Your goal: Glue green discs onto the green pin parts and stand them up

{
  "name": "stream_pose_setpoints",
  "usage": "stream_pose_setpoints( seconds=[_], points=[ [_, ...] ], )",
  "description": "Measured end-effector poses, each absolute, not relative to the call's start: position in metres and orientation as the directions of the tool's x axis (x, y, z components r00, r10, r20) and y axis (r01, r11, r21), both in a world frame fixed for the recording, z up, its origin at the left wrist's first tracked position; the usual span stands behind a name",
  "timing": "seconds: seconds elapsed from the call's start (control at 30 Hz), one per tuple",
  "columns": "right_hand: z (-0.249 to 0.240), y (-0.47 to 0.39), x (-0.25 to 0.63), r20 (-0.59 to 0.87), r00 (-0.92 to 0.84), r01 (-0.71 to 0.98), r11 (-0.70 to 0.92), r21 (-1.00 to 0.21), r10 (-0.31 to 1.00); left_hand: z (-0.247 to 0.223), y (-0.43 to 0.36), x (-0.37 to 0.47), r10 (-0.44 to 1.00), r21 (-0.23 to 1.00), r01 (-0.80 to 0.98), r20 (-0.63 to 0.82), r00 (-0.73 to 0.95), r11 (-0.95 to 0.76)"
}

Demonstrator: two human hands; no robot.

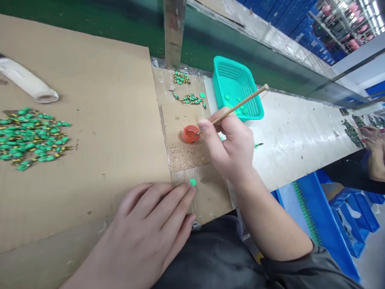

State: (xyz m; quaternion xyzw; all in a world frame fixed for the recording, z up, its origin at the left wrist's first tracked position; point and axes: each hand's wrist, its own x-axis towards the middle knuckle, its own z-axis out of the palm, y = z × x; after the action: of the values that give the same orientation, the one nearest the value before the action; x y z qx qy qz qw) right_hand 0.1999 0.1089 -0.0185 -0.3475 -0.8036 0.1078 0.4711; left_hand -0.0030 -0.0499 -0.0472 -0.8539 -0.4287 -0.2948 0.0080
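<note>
Along the far edge of the workbench [285, 132], teal basket [230, 73] is standing. By the near edge, left hand [152, 224] is lying palm-down. Right hand [233, 148] is clamping wooden stick [240, 104]; its tip is reaching red cup [190, 134]. Green disc [193, 182], lying toward the near edge, is touching left fingertips; whether these are pinching it, cannot tell.

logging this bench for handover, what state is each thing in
Small round red cup: open, apparently holding liquid
Thin tan wooden stick: slanted, tip at the cup
Right hand: gripping the stick
Left hand: palm down, fingertips touching a small round green disc
Teal perforated plastic basket: open, containing green discs
White hollow tube: on its side
Small green-and-yellow pieces: in loose piles
</note>
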Motion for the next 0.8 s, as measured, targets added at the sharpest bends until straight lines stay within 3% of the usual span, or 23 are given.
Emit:
stream_pose_setpoints(
  seconds=[0.4, 0.8],
  points=[
    [-0.0288, 0.1156, 0.1982, 0.709, -0.347, 0.464, 0.769, -0.44, 0.614, -0.0487, -0.0491, -0.004, 0.732, 0.25, 0.734, 0.505, 0.458, -0.632],
    [-0.0253, 0.1109, 0.1986, 0.694, -0.281, 0.43, 0.733, -0.527, 0.663, -0.0489, -0.0495, -0.003, 0.734, 0.254, 0.732, 0.5, 0.46, -0.632]
  ],
)
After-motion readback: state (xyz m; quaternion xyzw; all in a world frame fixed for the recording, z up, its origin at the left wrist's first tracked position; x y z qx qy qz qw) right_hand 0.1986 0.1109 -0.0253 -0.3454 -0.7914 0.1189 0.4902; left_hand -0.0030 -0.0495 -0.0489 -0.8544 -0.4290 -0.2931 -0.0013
